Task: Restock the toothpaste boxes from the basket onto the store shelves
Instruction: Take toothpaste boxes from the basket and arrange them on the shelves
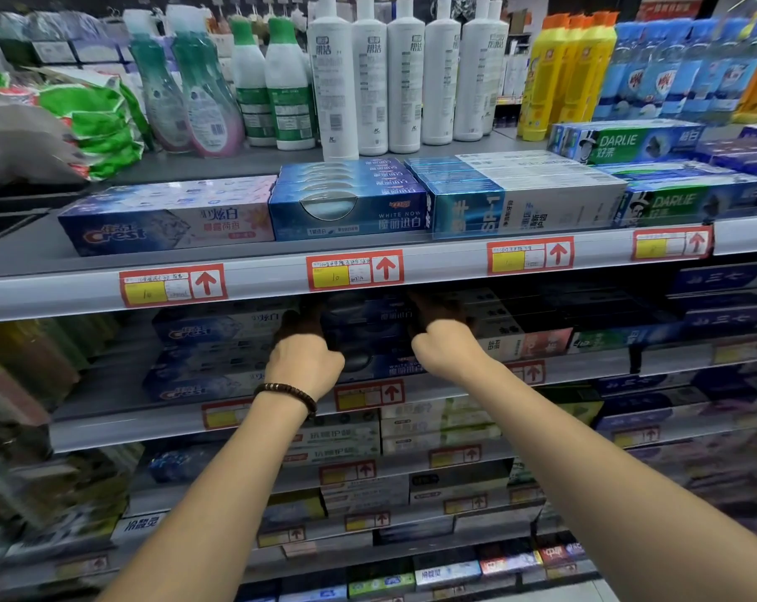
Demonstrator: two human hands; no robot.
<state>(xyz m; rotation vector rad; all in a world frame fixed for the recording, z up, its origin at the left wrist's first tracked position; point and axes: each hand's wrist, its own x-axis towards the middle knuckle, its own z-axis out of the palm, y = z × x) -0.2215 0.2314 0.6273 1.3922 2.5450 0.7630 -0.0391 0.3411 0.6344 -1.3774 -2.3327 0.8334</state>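
Both my hands reach into the second shelf (576, 367), under the top shelf's rail. My left hand (303, 360), with a bead bracelet on its wrist, grips the left end of a dark blue toothpaste box (370, 317) that lies on a stack of like boxes. At the box's right end is my right hand (442, 341), gripping it too. The fingers of both hands are in shadow. Crest boxes (203, 330) lie just left of the stack, and black and red boxes (524, 336) lie to its right. No basket is in view.
The top shelf (255, 282) carries rows of Crest (168, 225), blue White Now (350, 210), SP-1 (524, 206) and Darlie boxes (680, 202), with tall bottles (370, 76) behind. Lower shelves hold more toothpaste boxes behind red and yellow price tags.
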